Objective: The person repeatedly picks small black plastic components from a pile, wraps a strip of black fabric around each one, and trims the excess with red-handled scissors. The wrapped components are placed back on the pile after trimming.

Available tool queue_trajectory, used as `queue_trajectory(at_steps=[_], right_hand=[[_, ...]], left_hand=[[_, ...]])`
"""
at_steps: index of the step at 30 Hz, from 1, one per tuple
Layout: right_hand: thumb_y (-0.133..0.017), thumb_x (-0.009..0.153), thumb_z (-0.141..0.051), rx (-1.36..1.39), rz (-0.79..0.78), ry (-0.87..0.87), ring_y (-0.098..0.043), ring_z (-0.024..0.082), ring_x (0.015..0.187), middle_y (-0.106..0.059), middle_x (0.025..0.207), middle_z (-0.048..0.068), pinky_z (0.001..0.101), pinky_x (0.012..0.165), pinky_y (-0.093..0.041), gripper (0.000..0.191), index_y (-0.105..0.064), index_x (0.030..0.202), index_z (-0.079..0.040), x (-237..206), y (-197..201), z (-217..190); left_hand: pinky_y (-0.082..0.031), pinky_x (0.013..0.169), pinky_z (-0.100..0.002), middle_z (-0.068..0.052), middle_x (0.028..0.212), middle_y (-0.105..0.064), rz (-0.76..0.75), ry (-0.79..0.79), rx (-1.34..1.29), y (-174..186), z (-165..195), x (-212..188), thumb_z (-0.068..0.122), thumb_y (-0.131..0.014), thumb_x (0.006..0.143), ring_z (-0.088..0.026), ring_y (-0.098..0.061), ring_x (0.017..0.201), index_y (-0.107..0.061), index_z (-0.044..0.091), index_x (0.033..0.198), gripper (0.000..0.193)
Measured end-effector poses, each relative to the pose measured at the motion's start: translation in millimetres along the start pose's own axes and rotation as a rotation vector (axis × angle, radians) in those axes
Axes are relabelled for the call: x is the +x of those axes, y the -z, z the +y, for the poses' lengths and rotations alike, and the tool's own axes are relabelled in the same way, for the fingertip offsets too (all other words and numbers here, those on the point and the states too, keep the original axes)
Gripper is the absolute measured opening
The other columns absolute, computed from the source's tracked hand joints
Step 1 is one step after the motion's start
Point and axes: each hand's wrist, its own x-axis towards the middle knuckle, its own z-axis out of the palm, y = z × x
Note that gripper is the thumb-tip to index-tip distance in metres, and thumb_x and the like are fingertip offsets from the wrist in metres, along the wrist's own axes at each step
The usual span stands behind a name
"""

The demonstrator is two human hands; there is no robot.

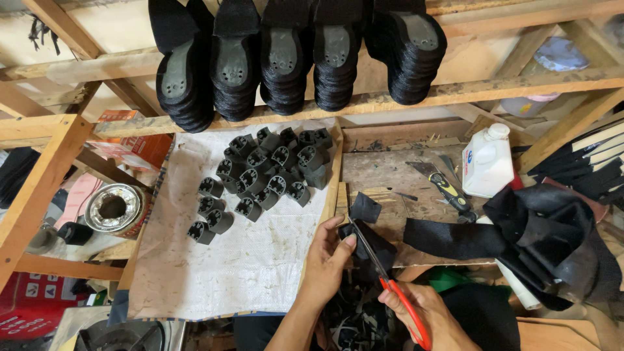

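Left hand pinches black fabric piece over workbench edge; right hand closed round red-handled scissors, blades mid-cloth. I judge material light, limp, non-slippery; best gripped taut beside cut line.

A wooden workbench is carrying a white woven sheet with black heel blocks lying toward its far edge, a white jug sitting at the far right.
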Motion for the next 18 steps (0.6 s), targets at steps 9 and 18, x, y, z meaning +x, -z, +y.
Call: queue_trajectory(at_steps=[9,18], right_hand=[[-0.059,0.09,-0.058,-0.056,-0.133,0.211,-0.052,0.009,0.04,-0.051,0.055,-0.002,0.0255,0.04,-0.045,0.064,-0.071,0.111,0.001,12.6,1.6,-9.5],[-0.065,0.087,-0.053,-0.093,0.033,0.124,-0.048,0.013,0.037,-0.052,0.052,0.001,0.0297,0.037,-0.038,0.059,-0.074,0.096,0.005,8.2,-8.0,-18.9]], left_hand=[[-0.051,0.092,-0.029,-0.009,0.12,-0.064,-0.066,-0.039,-0.084,8.4,0.6,7.7,0.01,-0.064,0.096,-0.013,-0.059,0.107,-0.051,0.0,0.139,0.045],[-0.049,0.091,-0.028,-0.008,0.117,-0.062,-0.043,-0.064,0.007,21.8,0.9,9.4,0.008,-0.064,0.097,-0.013,-0.057,0.104,-0.051,0.0,0.139,0.045]])
